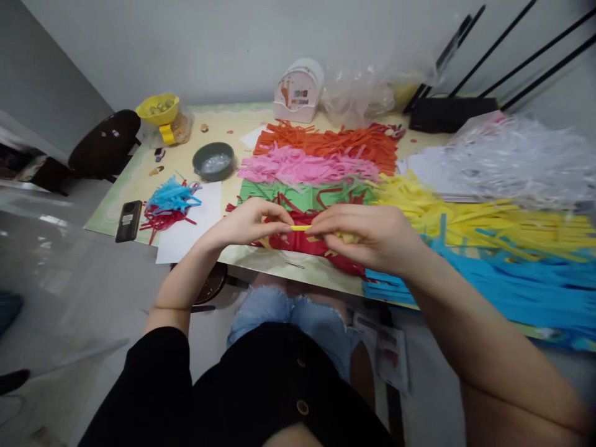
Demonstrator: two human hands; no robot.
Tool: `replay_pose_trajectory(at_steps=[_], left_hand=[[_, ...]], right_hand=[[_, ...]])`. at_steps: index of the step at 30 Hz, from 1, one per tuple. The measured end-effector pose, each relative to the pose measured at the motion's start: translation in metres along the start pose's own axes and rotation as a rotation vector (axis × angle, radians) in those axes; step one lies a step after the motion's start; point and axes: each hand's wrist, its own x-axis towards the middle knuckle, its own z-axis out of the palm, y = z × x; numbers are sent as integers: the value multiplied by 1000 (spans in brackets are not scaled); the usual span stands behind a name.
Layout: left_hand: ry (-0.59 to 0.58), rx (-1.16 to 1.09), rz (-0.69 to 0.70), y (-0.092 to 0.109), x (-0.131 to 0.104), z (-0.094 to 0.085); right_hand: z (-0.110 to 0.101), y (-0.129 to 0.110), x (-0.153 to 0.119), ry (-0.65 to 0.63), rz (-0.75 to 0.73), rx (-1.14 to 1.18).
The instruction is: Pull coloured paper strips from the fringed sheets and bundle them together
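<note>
A short yellow strip point(301, 228) is stretched level between my two hands, above the red strips point(298, 242) near the table's front edge. My left hand point(258, 222) pinches its left end between thumb and fingers. The right end is in the closed fingers of my right hand point(361, 233), and some pale yellow material shows under that palm. Behind my hands lie rows of green strips point(274, 194), pink strips point(307, 165) and orange strips point(326, 143). Yellow strips point(488, 214) and blue strips point(503, 279) spread out to the right.
On the left are a black phone point(128, 221), a pile of blue and red strips point(171, 202), white paper point(195, 230), a dark bowl point(213, 161) and a yellow bowl point(158, 110). A pink-and-white holder point(298, 93) stands at the back; plastic-wrapped white material point(531, 155) lies right.
</note>
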Motion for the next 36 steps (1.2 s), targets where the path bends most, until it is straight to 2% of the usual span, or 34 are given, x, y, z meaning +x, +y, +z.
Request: replay_pose_trajectory(at_steps=[2, 4, 8, 10, 13, 15, 17, 19, 22, 24, 26, 28, 30, 32, 34, 36], left_hand=[[37, 83, 3, -3, -7, 0], [124, 231, 42, -7, -14, 1], [347, 483, 144, -18, -24, 4], [454, 441, 176, -25, -28, 5], [591, 300, 191, -39, -37, 8], [663, 265, 195, -51, -45, 11], [754, 281, 221, -64, -52, 17], [883, 309, 255, -75, -59, 26], [1099, 258, 239, -84, -66, 39], [1206, 120, 148, -85, -71, 43], [1260, -73, 6, -83, -75, 43], [1297, -253, -104, -84, -79, 38], [1362, -376, -127, -90, -81, 29], [1465, -431, -117, -99, -82, 17], [1612, -449, -91, -109, -84, 3], [1740, -509, -18, -113, -88, -12]], right_hand=[[2, -1, 1, -35, 20, 1], [3, 2, 4, -90, 101, 67], [12, 19, 24, -92, 433, 353], [25, 26, 37, -136, 583, 576], [52, 25, 52, -291, 720, 920], [71, 17, 58, -261, 807, 1072], [88, 9, 61, -147, 865, 1146], [102, 3, 65, -61, 855, 1166], [121, 0, 76, -35, 761, 1189], [132, 1, 87, -34, 689, 1184], [143, 0, 99, -25, 631, 1117], [154, -1, 112, -2, 593, 1005], [165, 0, 126, 9, 532, 880], [173, 11, 143, -62, 403, 764], [179, 35, 167, -183, 274, 638], [184, 74, 198, -248, 263, 424]])
